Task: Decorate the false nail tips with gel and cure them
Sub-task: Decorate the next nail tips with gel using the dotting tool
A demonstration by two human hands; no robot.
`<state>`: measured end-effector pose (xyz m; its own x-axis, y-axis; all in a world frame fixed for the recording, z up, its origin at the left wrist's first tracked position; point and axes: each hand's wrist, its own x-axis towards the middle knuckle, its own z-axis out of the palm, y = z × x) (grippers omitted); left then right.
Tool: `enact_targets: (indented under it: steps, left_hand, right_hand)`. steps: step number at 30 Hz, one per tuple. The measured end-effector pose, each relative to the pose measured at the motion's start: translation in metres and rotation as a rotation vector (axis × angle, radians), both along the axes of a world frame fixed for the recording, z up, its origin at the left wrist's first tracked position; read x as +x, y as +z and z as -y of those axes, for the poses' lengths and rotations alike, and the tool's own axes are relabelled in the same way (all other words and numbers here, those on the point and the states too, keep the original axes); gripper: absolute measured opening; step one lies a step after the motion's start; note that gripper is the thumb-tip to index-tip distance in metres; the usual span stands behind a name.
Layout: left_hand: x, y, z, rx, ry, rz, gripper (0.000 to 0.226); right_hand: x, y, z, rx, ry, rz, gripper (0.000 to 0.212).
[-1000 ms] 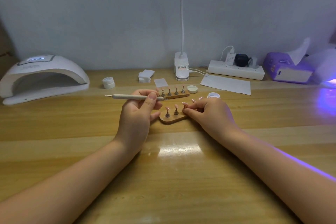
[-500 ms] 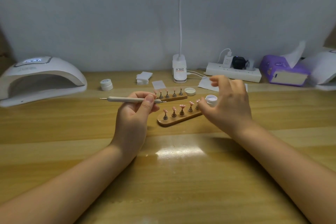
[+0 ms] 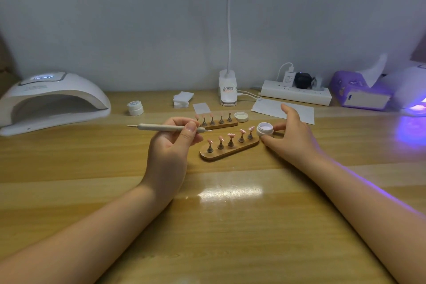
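Here, the left hand [image 3: 171, 145] grips a slim dotting tool [image 3: 169, 127] level above the wooden table [image 3: 92, 168], fingers curled round it; the right hand [image 3: 291, 138] pinches a small open gel jar [image 3: 265, 128] between thumb and fingertips, the jar standing on the table; between the hands lies a wooden holder [image 3: 229, 150] carrying five pink nail tips [image 3: 230, 135] on upright pegs; just behind it sits a second holder [image 3: 219, 122] with a loose white lid [image 3: 241, 116] beside it; far left stands a white curing lamp [image 3: 50, 101]; a closed jar [image 3: 135, 107] sits near it; a power strip [image 3: 296, 94] lines the wall.
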<state>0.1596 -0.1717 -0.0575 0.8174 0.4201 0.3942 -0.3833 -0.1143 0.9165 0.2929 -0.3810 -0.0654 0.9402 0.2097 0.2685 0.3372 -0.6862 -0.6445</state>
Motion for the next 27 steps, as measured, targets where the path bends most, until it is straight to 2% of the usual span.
enact_targets:
  steps: [5,9,12,17,20,27]
  left_hand:
    - [-0.002,0.002,0.002,0.05,0.001,0.011,0.011]
    - [-0.005,0.005,0.005,0.106,0.013,0.053,0.01]
    - [-0.008,0.008,0.007,0.228,0.009,0.094,0.012]
    - [-0.013,0.012,0.009,0.414,0.067,0.174,0.007]
    - [-0.013,0.015,0.008,0.495,0.116,0.197,0.009]
    - [-0.012,0.014,0.009,0.532,0.153,0.192,0.009]
  right_hand:
    - [-0.001,-0.001,0.001,0.022,-0.039,0.114,0.086]
    - [-0.007,0.008,-0.001,0.158,-0.078,0.26,0.078]
    - [-0.022,0.019,-0.013,0.19,0.017,0.412,0.078]
    - [-0.052,0.024,-0.033,0.061,0.247,0.604,0.079]
    - [-0.062,0.025,-0.038,0.028,0.303,0.641,0.076]
    - [-0.072,0.027,-0.045,0.019,0.354,0.659,0.073]
